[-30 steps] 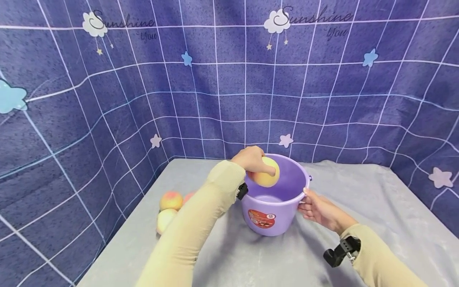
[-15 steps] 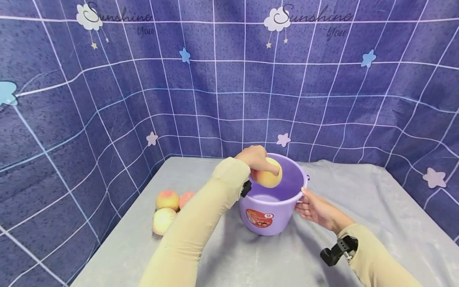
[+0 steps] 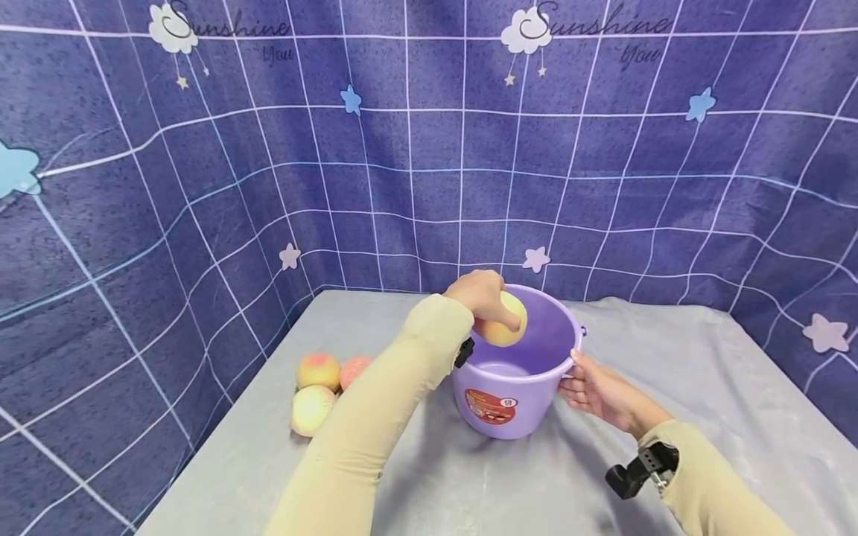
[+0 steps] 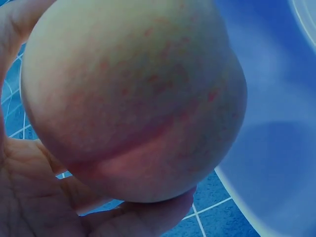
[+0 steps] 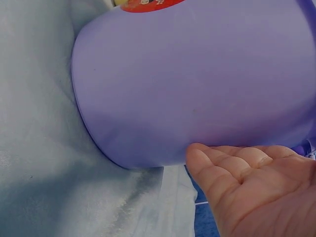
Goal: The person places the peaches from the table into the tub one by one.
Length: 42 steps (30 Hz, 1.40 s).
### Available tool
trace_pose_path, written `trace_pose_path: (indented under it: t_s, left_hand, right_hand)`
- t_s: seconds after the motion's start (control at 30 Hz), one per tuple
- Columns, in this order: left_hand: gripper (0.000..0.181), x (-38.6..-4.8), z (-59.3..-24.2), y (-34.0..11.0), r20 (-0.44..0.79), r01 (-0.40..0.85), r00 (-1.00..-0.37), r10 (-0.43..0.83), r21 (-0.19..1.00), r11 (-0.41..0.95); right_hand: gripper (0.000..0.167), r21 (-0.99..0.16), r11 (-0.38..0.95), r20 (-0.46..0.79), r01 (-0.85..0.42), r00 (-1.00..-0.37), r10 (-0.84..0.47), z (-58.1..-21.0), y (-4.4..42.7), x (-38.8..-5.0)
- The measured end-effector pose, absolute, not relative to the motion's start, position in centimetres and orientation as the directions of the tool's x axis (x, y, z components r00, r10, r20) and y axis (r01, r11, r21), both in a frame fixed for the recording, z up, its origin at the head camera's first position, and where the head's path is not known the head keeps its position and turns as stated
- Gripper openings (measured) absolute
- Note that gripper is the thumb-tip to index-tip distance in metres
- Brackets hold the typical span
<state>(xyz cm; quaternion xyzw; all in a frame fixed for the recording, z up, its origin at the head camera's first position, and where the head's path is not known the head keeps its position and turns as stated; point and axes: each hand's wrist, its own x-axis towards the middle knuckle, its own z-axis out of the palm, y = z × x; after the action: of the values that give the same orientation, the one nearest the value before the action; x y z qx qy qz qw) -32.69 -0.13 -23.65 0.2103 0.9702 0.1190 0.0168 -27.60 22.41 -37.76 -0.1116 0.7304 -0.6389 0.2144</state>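
"Sunshine You" lettering point(image 3: 599, 25) above, left fingers point(image 4: 143, 217) curled round a peach point(image 4: 133, 98), right fingers point(image 5: 212, 177) curled at a bucket rim point(image 3: 519, 379).

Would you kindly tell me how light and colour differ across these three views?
Head view: brightly lit, with soft shadows on the grey cloth beside the purple bucket; left wrist view: dimmer, with a blue cast that dulls the peach and left hand; right wrist view: muted, with a dark shadow on the cloth at lower left.
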Motion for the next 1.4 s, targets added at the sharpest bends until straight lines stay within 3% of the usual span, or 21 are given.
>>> trace_pose_path:
  t_s: [0.9,1.4]
  left_hand:
    - [0.040,-32.7,-23.5,0.5,-0.044,0.403,-0.906,0.421,0.218,0.889]
    - [0.033,-32.7,-23.5,0.9,-0.057,0.400,-0.905,0.421,0.221,0.889]
  right_hand:
    - [0.086,-0.984,0.121,-0.172,0.133,-0.899,-0.402,-37.6,22.1,-27.2]
    - [0.087,-0.984,0.125,-0.166,0.125,-0.896,-0.411,-37.6,22.3,-27.4]
